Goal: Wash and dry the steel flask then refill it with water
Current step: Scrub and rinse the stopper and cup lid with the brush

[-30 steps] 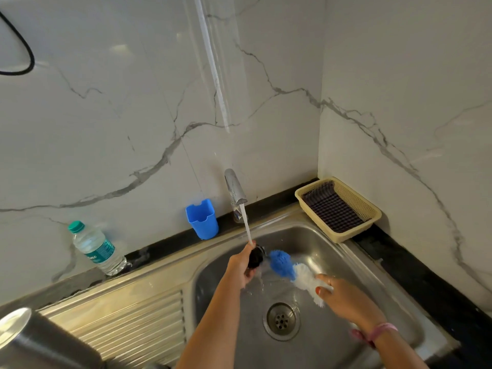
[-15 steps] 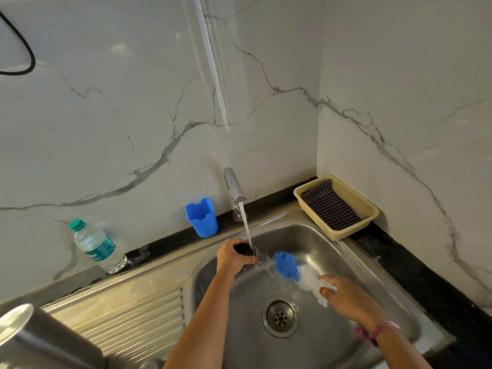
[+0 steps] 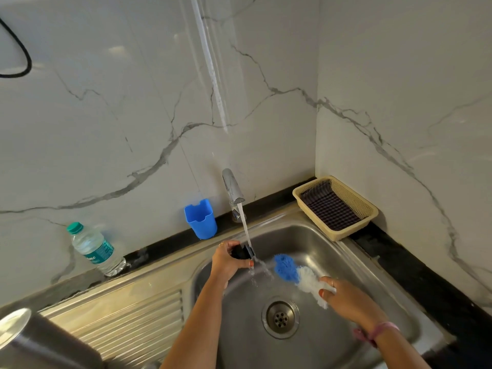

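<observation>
Steel flask (image 3: 24, 339), shiny and round, stands at the lower left on the ribbed drainboard (image 3: 127, 320), well apart from both hands. Over the sink (image 3: 346, 262), the left hand (image 3: 229, 262) grips a small black cap (image 3: 241, 252) under running water from the tap (image 3: 233, 186). The right hand (image 3: 348, 299) holds a blue-and-white brush (image 3: 298, 275), fingers curled round its white end.

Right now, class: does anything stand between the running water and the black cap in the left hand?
Nothing visible does. The tap pours its stream straight onto the black cap that the left hand grips; the brush sits off to the right.
</observation>
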A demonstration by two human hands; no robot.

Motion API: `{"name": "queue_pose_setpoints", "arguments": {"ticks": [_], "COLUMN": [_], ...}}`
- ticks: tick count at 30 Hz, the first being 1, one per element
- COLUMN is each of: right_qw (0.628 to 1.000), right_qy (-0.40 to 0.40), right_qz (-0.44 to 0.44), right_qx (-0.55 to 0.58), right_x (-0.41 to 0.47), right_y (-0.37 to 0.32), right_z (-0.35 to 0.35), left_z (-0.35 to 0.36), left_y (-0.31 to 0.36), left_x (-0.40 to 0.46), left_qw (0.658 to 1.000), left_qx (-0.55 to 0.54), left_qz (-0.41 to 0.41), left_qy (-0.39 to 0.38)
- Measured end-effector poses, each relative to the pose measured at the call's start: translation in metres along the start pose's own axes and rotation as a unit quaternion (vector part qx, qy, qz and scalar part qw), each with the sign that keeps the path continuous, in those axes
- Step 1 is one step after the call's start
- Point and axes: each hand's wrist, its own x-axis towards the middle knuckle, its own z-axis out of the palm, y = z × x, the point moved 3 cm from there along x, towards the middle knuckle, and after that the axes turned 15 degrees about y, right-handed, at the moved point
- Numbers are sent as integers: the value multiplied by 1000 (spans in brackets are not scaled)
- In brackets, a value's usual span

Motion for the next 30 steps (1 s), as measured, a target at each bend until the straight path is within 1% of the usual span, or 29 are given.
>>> {"name": "queue_pose_setpoints", "arguments": {"ticks": [13, 16, 21, 25, 30], "right_qw": [999, 999, 999, 999, 998], "right_qy": [26, 28, 34, 42, 44], "right_qz": [-2, -5, 2, 12, 24], "right_qx": [20, 20, 20, 27, 32], "right_x": [17, 20, 26, 31, 35], "right_y": [-1, -1, 2, 7, 10], "right_z": [13, 16, 23, 27, 30], "left_z": [6, 5, -1, -11, -11], "left_y": [4, 11, 28, 44, 49], "left_x": [8, 10, 24, 37, 47], "left_qw": [998, 992, 976, 950, 955], "left_qx": [37, 84, 128, 224, 206], "left_qz": [16, 47, 101, 149, 126], "left_qy": [-50, -81, -145, -158, -173]}}
